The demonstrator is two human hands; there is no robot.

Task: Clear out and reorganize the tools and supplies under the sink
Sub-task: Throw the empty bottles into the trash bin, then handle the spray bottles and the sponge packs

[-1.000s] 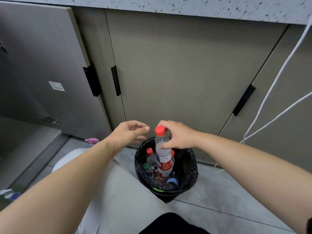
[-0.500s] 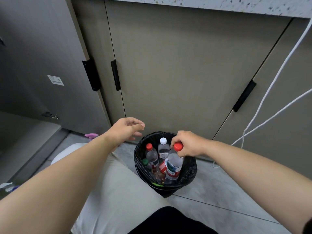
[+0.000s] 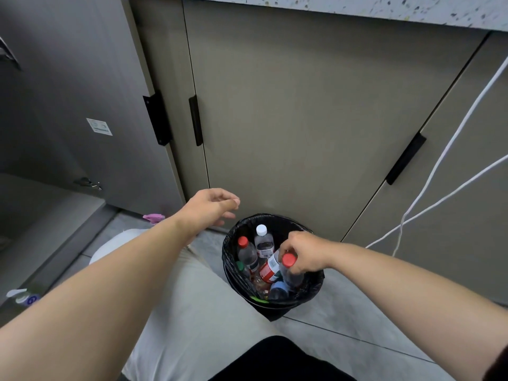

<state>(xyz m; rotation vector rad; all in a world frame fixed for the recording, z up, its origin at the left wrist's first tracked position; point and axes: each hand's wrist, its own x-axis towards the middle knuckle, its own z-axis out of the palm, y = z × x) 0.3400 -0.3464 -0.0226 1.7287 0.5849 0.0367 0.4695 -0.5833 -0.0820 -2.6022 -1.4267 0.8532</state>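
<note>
the right hand point(image 3: 305, 253) curls its fingers point(image 3: 287, 250) round the red-capped bottle point(image 3: 291, 274) to stand it inside the black bin point(image 3: 313, 288) at its right rim, while the left hand point(image 3: 211, 210) hangs loose, holding nothing.

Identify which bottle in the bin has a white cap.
The bottle standing at the back of the bin; the others' caps are red, green or blue.

- Soft, even indoor light spreads flat over the cabinet doors point(image 3: 302, 119).
- The open cupboard point(image 3: 33, 215) at left lies in dim grey shade.
- The bin liner point(image 3: 310, 292) reads dark inside; the red-capped bottle point(image 3: 288, 261) carries a faint sheen.
- Wide-angle distortion bends the countertop point(image 3: 357, 6) and door seams toward the edges.
- The forearms point(image 3: 82, 312) at the bottom look slightly soft.
</note>
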